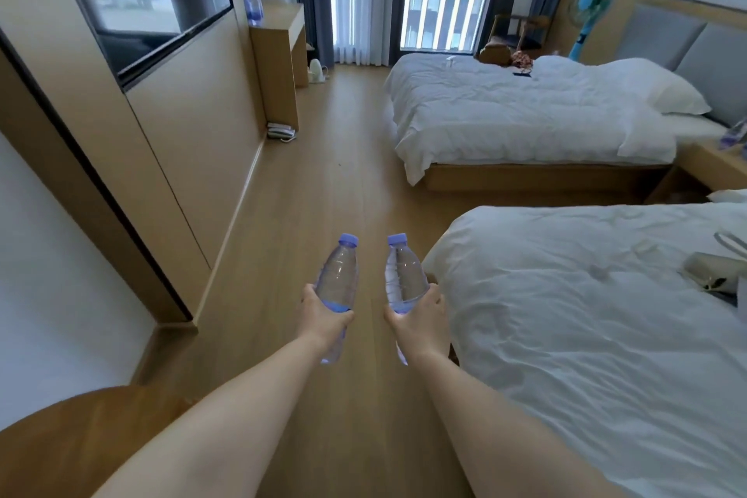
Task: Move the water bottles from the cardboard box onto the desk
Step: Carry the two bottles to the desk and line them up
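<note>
I see both arms stretched out in front of me over the wooden floor [323, 174]. My left hand [323, 315] is wrapped around the middle of one water bottle [337, 279]. My right hand [420, 319] is wrapped around a second water bottle [404, 279] in the same way. Both bottles are clear with purple caps, and the caps point up and away from me. The two bottles are near each other but not touching. Far ahead, by the left wall, stands the desk [283, 28]. Two more bottles [254, 8] already stand on its back corner. On my right are two beds with white covers, the near bed [586, 336] and the far bed [505, 113]. A bag [711, 271] lies on the near bed.
</note>
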A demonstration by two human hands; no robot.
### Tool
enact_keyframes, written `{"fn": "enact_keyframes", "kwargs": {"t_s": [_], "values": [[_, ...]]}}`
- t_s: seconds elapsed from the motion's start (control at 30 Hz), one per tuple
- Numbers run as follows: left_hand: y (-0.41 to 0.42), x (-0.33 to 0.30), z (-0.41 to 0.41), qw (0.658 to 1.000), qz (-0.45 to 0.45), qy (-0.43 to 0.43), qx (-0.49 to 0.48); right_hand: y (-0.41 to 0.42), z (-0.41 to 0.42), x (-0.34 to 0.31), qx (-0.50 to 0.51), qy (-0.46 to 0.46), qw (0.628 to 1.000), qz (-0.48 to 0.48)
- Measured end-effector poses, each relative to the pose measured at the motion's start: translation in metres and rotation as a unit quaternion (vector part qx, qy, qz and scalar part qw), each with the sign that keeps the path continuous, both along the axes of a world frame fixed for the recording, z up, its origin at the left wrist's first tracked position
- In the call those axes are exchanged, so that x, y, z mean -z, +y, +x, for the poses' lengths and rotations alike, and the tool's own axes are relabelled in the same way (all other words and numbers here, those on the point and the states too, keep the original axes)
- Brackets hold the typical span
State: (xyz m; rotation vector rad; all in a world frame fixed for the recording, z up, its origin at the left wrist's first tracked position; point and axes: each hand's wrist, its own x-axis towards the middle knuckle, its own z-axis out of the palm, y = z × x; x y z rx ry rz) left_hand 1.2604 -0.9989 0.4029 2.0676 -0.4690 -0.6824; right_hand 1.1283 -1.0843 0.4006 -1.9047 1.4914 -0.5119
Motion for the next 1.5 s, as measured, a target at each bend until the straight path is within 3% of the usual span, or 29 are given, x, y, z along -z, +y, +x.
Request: {"fn": "enact_keyframes", "kwargs": {"t_s": [0.37,0.57,0.93,1.17,1.5], "values": [[-0.214,0.023,0.167,0.998,-0.037,0.023,-0.048,-0.216,0.17,0.011,-0.01,0.003,1.0,-0.012],[-0.334,0.017,0.278,0.995,-0.059,0.037,-0.068,-0.347,0.283,-0.006,-0.045,0.048,0.997,-0.037],[-0.477,0.023,0.528,0.988,-0.075,0.016,-0.135,-0.498,0.535,-0.015,-0.065,0.049,0.996,-0.043],[-0.583,0.002,0.703,0.993,-0.053,-0.01,-0.102,-0.586,0.695,-0.027,-0.034,0.028,0.998,-0.036],[-0.745,-0.003,0.855,0.999,-0.036,-0.004,-0.026,-0.743,0.846,-0.025,-0.01,-0.024,1.0,0.002]]}}
